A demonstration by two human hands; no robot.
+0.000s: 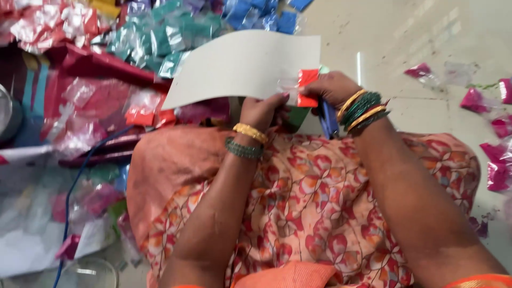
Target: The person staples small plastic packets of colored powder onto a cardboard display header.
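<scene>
Head view, looking down: flat grey card sheet (242, 66), stiff and slightly bowed, held above a lap draped in orange floral cloth (309, 197). Small red packet (306, 85) of glossy clear plastic pressed against the sheet's lower right corner, right at its edge. Left hand (261, 109) closed in a tight grip on the sheet's bottom edge, fingers curled up behind the card, thumb near the packet. Right hand (333, 88) pinched shut on the red packet, with a blue tool (328, 120) tucked beneath the palm; kind of tool hard to tell. Gold and green bangles on both wrists.

Outward from there: pale, smooth stone floor (405, 48), glossy, with faint streaks of reflected light. Pink packets (493, 128) scattered loose along the right side, well apart from the hands. Heaped at upper left, crinkled clear sachets in colour groups: red packets pile (48, 24), teal packets pile (160, 37), blue packets pile (261, 16). More red and pink wrapping bunched at left over dark red fabric. Thin blue cord (72, 202) trailing down the left side across soft plastic sheeting.
</scene>
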